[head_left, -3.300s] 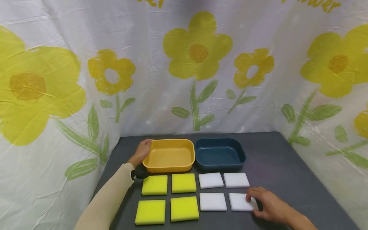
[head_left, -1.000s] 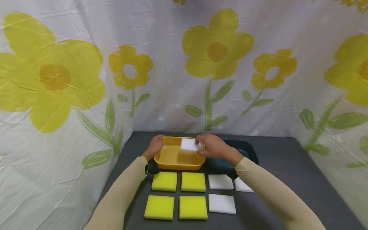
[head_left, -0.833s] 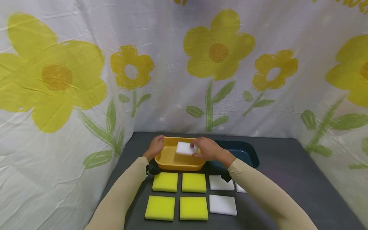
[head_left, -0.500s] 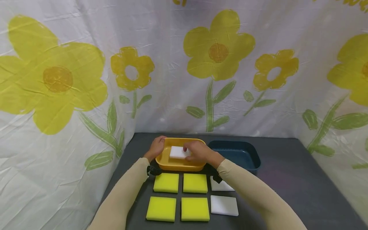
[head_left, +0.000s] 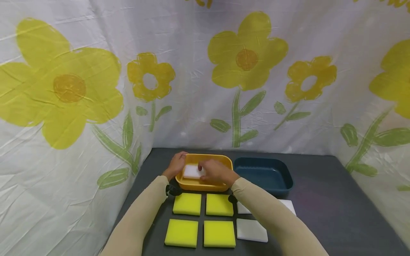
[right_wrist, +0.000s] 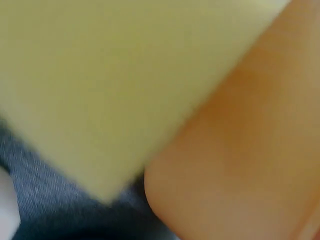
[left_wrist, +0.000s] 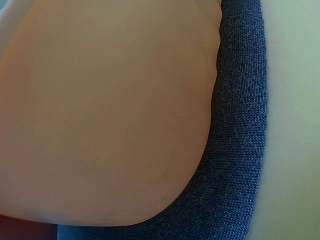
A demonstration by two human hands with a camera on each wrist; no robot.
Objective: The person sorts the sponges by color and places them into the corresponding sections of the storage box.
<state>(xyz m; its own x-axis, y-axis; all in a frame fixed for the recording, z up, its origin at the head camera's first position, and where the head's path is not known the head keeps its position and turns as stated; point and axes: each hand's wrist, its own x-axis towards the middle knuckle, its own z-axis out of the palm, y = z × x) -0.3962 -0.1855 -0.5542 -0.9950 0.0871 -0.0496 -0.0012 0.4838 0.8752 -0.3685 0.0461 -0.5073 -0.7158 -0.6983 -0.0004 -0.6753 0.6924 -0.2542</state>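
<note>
In the head view my left hand [head_left: 177, 164] grips the left rim of a yellow rectangular basin [head_left: 201, 186] at the back of the dark table. My right hand [head_left: 215, 171] reaches inside the basin and pinches the right end of a white sponge [head_left: 190, 171], which lies low and flat over the basin's floor. Under the right forearm, a yellow sponge [right_wrist: 100, 85] fills much of the right wrist view, blurred by closeness. Only close surfaces show in the left wrist view, with no fingertips in sight.
A dark blue basin [head_left: 266, 174] stands right of the yellow one. Nearer lie several yellow sponges [head_left: 181, 233] in a block, with three white sponges [head_left: 251, 234] beside them, partly covered by my right sleeve [head_left: 269, 217]. A flower-printed curtain [head_left: 192, 117] hangs behind the table.
From the right front of the table, my right hand has brought the white sponge over and down into the yellow basin, moving leftward. The left hand stays at the rim; the view has shifted slightly.
</note>
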